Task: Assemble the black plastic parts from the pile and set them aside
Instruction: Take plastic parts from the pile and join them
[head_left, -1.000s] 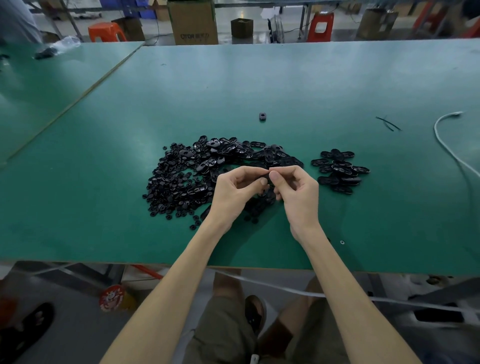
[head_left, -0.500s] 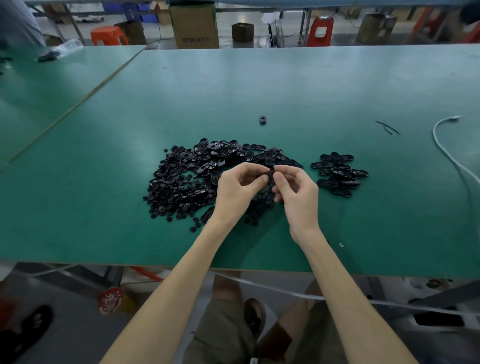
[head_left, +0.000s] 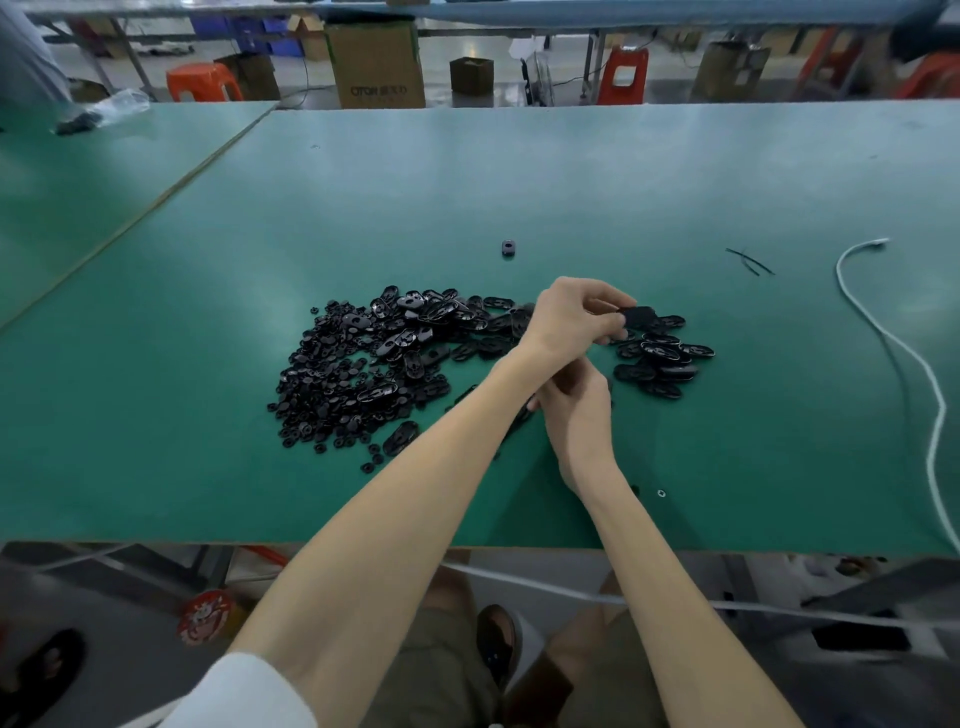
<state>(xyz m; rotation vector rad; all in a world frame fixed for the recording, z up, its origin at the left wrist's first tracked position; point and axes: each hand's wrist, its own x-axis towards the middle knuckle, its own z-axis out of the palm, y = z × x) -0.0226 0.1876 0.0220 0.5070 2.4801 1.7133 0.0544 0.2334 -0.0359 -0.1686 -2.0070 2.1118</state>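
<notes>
Two hands were at work over the green table (head_left: 519, 182). The left hand (head_left: 569, 317), crossed over the right forearm, was pinched on a black part (head_left: 638, 315) and held it just above the near edge of the small stack of finished parts (head_left: 662, 356). The right hand (head_left: 579, 410) hung lower and nearer the body, fingers curled; whether it held anything could not be told.

Change from half a second before: both hands had been pressed together over the near side of the big pile (head_left: 384, 364), working one piece between the fingertips. They had since separated, and the left had carried the piece rightward to the stack. Judgement — the join was complete and the part was being set aside; the right hand appeared to be returning toward the pile for the next piece.

Beyond the hands, one stray part (head_left: 509, 247) lay alone farther up the table, well apart from both groups. A white cable (head_left: 883, 332) ran along the right side.

Legible writing: a cardboard box (head_left: 375, 65) behind the table bore print resembling "OTOR" — the remaining characters were too blurred to read.
</notes>
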